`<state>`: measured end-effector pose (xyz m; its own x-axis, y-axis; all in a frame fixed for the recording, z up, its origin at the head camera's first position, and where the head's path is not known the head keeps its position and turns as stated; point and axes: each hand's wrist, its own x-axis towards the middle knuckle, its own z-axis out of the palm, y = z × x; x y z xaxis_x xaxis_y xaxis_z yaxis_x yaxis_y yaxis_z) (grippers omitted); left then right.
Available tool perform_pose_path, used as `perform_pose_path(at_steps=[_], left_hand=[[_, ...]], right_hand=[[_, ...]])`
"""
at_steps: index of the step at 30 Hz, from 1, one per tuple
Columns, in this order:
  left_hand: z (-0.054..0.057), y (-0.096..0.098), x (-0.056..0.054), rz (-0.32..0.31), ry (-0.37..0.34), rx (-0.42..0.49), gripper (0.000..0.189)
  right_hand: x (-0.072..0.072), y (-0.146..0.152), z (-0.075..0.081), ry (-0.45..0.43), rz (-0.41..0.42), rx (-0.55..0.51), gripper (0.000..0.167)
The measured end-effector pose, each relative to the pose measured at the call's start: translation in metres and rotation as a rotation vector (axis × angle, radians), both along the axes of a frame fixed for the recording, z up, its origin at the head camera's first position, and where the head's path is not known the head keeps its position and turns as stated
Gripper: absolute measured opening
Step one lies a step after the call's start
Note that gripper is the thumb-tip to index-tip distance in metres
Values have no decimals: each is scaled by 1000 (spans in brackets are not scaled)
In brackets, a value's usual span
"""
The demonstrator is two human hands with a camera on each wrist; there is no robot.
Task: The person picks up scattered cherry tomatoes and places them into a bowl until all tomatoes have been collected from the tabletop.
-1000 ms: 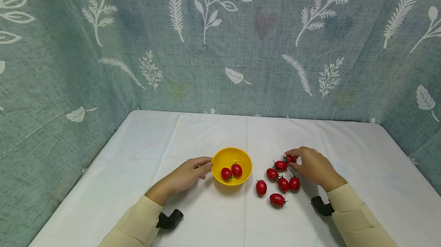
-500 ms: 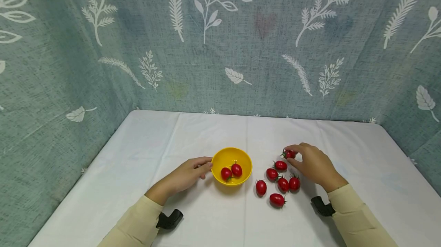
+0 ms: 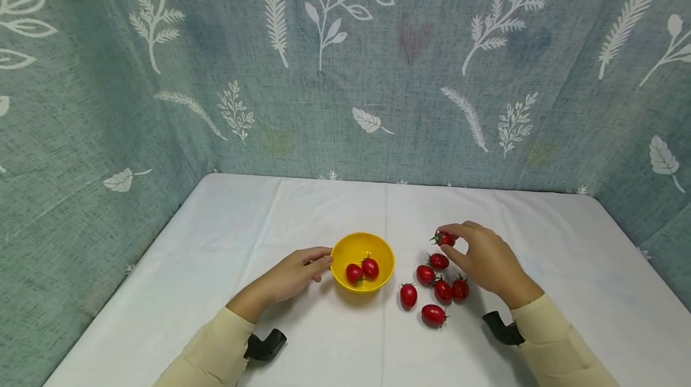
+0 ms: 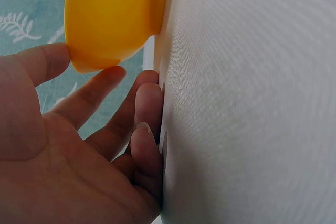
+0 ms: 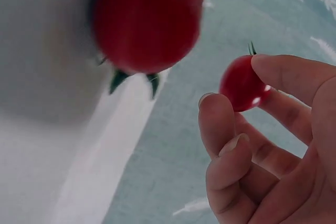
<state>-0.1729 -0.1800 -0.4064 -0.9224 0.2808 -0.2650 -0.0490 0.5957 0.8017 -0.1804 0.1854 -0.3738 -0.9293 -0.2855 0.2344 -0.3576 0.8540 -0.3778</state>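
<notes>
My right hand (image 3: 491,258) pinches a red cherry tomato (image 3: 445,239) with a green stalk between thumb and fingers, raised over the far end of the loose tomatoes. The right wrist view shows this held tomato (image 5: 241,83) at the fingertips, with another tomato (image 5: 147,19) large in the foreground. Two cherry tomatoes (image 3: 369,267) lie inside a yellow bowl (image 3: 345,248). At the bowl's left side rests my left hand (image 3: 294,273). In the left wrist view its thumb (image 4: 52,61) touches the bowl near the rim, and the straight forefinger meets the outer wall.
Several cherry tomatoes (image 3: 433,315) are scattered on the white tablecloth (image 3: 324,339), right of the bowl. A leaf-patterned green-blue curtain (image 3: 345,105) encloses the table's back and sides. Black curved pieces (image 3: 266,345) stick out at both wrists.
The right hand has lifted a cherry tomato from the far end of the group and carried it slightly leftward. The left hand and the bowl have stayed in place.
</notes>
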Motion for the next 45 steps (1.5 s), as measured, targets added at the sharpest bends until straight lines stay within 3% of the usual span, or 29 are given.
perform_pose_path(at_steps=[12,21,34,45], left_hand=[[1,1,2,7,-3,-5,46],[0,0,1,7,-10,-5,47],[0,0,0,-2,0,-5,45],[1,1,2,7,-1,3,44]], right_hand=[[15,-17,11,54,48,-24,37],[22,-29,10,86,75,-23,37],[29,-47,7,-5,85,-26,34],[33,-65,6,0,133,-49,36]])
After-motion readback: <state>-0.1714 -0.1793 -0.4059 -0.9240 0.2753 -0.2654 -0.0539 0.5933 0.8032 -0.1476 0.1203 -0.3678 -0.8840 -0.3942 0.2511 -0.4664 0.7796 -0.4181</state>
